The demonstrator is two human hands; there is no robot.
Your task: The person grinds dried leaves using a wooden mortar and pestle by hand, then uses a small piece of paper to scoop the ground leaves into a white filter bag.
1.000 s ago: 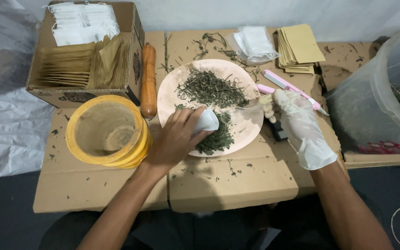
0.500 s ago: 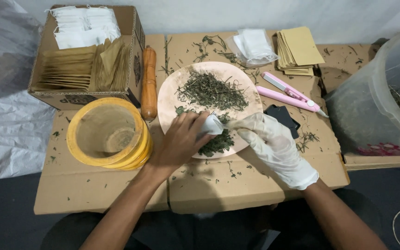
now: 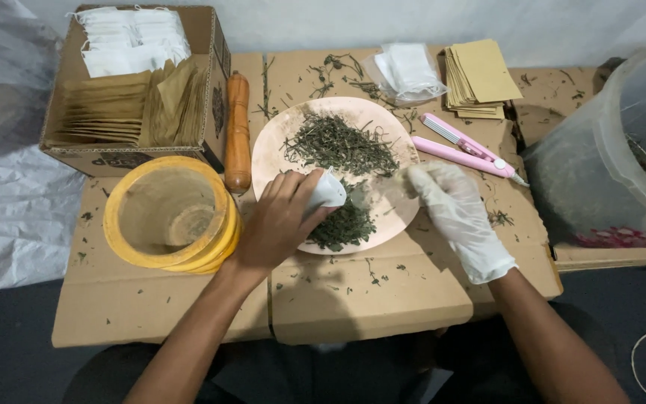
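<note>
left hand [image 3: 278,224] grips small white pouch [image 3: 328,191] | gloved right hand [image 3: 454,209] pinches dried herbs [image 3: 345,150] | risk: herbs spill off plate [image 3: 390,224] if pouch tilts

The left hand [image 3: 278,221] sits at centre frame, bare, back up, its fingers curled shut in a grip, and its forearm runs down to the lower left edge. The right hand [image 3: 454,213], gloved in white, lies just right of centre, fingers bunched and pointing up-left, its bare forearm running to the lower right.
</note>
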